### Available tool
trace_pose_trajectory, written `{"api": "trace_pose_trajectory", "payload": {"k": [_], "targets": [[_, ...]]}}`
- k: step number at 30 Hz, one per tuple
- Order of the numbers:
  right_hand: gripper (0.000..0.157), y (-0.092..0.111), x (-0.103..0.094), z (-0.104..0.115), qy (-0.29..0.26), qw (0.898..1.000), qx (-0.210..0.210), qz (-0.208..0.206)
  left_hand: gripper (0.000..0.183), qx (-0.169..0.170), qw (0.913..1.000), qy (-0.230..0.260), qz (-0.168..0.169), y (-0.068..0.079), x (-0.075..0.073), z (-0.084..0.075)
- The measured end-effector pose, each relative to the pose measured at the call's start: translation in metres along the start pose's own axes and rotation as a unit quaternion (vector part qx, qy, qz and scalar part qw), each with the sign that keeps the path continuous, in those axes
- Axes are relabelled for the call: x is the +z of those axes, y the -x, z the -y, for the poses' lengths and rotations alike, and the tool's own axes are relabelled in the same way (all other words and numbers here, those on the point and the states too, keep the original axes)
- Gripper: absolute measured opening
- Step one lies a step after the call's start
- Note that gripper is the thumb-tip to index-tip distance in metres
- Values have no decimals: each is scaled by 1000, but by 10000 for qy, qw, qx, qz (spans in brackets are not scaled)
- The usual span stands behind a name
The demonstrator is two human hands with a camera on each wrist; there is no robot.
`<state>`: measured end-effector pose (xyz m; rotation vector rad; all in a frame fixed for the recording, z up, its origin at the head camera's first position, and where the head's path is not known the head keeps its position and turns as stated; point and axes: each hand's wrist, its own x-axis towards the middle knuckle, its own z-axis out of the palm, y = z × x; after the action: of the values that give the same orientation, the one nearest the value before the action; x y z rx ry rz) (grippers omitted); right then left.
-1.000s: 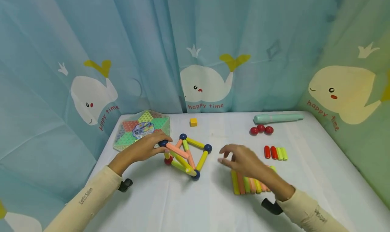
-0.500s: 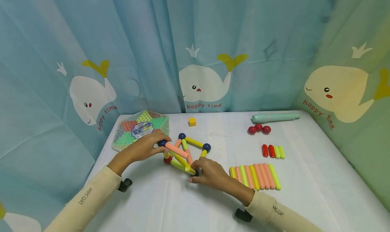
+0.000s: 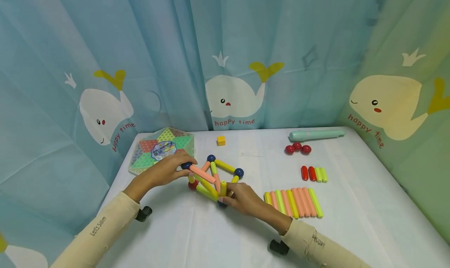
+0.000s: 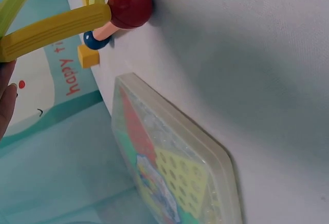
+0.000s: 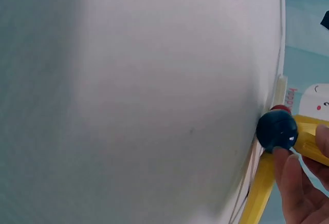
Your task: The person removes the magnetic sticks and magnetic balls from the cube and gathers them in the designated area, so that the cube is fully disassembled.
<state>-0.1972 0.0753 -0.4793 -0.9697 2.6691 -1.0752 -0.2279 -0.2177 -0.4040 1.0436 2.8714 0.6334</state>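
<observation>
A frame of magnetic sticks and balls stands on the table. My left hand (image 3: 165,169) holds the raised dark blue ball (image 3: 186,166) at its top, from which a pink stick (image 3: 202,174) slants down to the right. My right hand (image 3: 244,199) pinches a yellow stick (image 3: 223,188) standing upright at the front corner. That stick meets a dark blue ball (image 5: 277,130) in the right wrist view, where a fingertip touches the ball. A red ball (image 4: 131,7) forms the left corner, with a yellow stick (image 4: 56,31) rising from it. Two more blue balls sit at the back (image 3: 211,158) and right (image 3: 239,173).
Loose sticks (image 3: 293,202) lie in a row at right, with short red and green ones (image 3: 314,174) behind them. Farther back are red balls (image 3: 297,148) and a pale green tube-like object (image 3: 316,134). A clear box (image 3: 140,154) and a yellow cube (image 3: 220,140) stand at the back left.
My right hand has moved left from above the loose sticks to the frame's front corner. The yellow stick there has tilted from leaning to upright. My left hand has stayed put.
</observation>
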Motion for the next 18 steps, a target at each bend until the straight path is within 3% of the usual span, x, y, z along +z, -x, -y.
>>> {"api": "trace_pose_trajectory", "payload": {"k": [18], "targets": [[13,2,-7,-2,-39,9998,146,135,32,-6,10000,-9,9,1,1,-3]]}}
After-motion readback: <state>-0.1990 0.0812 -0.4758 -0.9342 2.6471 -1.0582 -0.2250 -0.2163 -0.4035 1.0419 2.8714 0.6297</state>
